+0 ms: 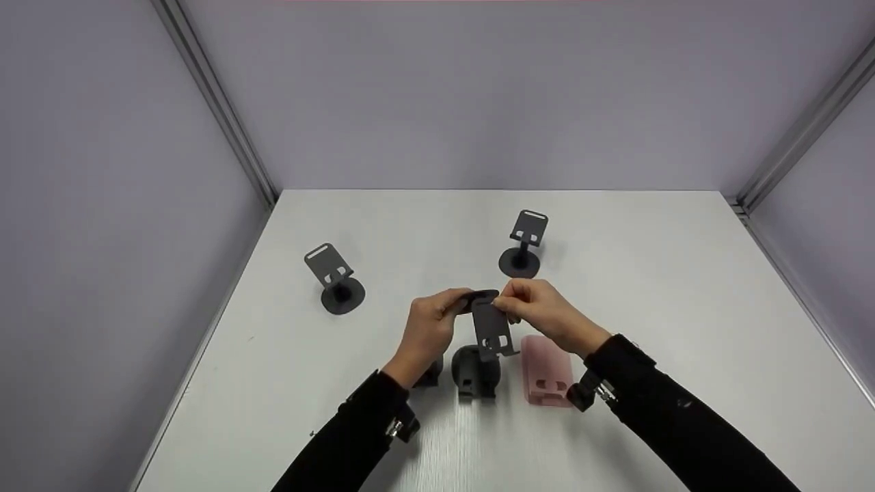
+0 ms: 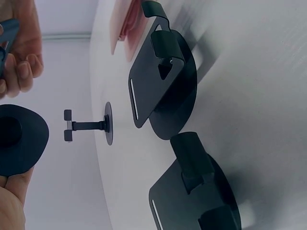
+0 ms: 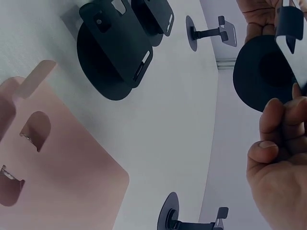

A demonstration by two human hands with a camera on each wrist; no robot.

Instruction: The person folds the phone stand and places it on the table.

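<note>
Between both hands, raised above the table, is a black phone stand [image 1: 491,329] with a slotted plate and a round base. My left hand [image 1: 428,329] holds the stand by its round base [image 2: 29,139], thumb and fingers on the edge. At the plate's upper right edge, my right hand [image 1: 547,313] pinches it between thumb and fingers. Below lie a folded black phone stand [image 1: 476,374] and a second folded one [image 1: 431,376], partly hidden by the left wrist. A pink phone stand [image 1: 547,369] lies folded below the right hand.
Two unfolded black phone stands stand farther back: one at the left [image 1: 342,294], the other [image 1: 519,262] beyond my right hand. White table [image 1: 656,273] surrounds them, with pale panels [image 1: 478,96] at the back and sides.
</note>
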